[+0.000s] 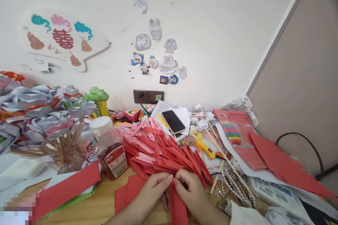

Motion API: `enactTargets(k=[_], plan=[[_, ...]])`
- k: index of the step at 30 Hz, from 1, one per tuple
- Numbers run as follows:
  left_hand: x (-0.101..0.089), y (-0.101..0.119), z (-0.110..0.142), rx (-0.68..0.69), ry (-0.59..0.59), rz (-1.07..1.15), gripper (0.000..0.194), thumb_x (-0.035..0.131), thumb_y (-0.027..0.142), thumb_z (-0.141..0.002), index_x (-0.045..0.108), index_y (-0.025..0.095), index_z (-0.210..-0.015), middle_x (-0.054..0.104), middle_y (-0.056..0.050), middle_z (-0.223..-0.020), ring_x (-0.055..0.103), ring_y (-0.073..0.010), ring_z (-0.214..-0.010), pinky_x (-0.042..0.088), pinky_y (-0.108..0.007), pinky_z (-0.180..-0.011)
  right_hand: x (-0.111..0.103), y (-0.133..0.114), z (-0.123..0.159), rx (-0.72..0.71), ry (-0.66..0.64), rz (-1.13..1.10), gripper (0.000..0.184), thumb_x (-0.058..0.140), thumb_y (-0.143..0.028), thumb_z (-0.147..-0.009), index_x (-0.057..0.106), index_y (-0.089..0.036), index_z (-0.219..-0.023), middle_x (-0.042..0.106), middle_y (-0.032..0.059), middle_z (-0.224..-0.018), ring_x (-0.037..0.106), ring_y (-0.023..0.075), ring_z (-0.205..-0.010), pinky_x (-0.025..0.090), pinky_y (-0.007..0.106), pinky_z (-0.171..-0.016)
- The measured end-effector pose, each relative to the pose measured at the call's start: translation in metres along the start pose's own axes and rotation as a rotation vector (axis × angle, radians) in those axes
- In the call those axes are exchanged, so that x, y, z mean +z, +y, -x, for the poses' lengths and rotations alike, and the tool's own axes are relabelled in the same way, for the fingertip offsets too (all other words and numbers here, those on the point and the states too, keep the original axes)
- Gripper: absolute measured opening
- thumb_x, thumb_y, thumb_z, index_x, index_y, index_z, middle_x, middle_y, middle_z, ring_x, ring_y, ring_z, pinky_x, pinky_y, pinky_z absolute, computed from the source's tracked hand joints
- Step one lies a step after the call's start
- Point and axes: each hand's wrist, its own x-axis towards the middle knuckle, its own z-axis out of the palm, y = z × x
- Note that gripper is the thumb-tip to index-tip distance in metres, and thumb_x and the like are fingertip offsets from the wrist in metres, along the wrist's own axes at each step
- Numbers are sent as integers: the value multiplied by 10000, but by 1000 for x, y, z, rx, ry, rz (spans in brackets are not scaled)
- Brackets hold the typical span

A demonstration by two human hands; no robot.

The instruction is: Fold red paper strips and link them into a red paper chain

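A red paper strip (pixel 179 208) hangs down between my hands near the front of the table. My left hand (pixel 159 185) pinches its upper end with thumb and fingertips. On the other side, my right hand (pixel 190 187) is closed on the same end, the fingertips of both hands nearly touching. Flat red paper pieces (pixel 132 189) lie on the table by my left hand. Just beyond both hands rises a large heap of folded red and pink paper strips (pixel 154 144).
Left of the heap stand a lidded jar (pixel 113 158) and a bunch of paper flowers (pixel 50 112). A phone (pixel 173 122) rests behind it. To the right are a yellow glue gun (pixel 203 146), thin sticks, bead strings (pixel 235 186) and red paper sheets (pixel 280 161).
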Motion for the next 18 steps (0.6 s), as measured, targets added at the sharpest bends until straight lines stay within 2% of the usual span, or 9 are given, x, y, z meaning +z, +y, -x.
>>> enactTargets(k=[3, 13, 18], plan=[[0, 0, -1, 6, 60, -25, 364, 491, 495, -659, 486, 139, -584, 437, 37, -497, 447, -102, -445, 376, -207, -423, 1, 0, 0, -9, -4, 22, 164, 414, -192, -742, 400, -160, -581, 367, -53, -515, 347, 73, -490, 254, 182, -458], [1, 2, 0, -6, 48, -40, 390, 460, 525, -673, 470, 149, -570, 435, 37, -497, 423, -99, -476, 348, -197, -446, 1, -2, -1, -35, -8, 44, 164, 411, -196, -754, 429, -155, -596, 390, -51, -523, 354, 72, -493, 255, 186, -465], [0, 4, 0, -74, 67, -60, 406, 467, 541, -652, 488, 144, -570, 446, 31, -501, 418, -110, -491, 330, -209, -462, 2, -1, 0, -37, -15, 28, 164, 411, -199, -761, 444, -157, -606, 407, -46, -539, 362, 76, -503, 260, 188, -473]])
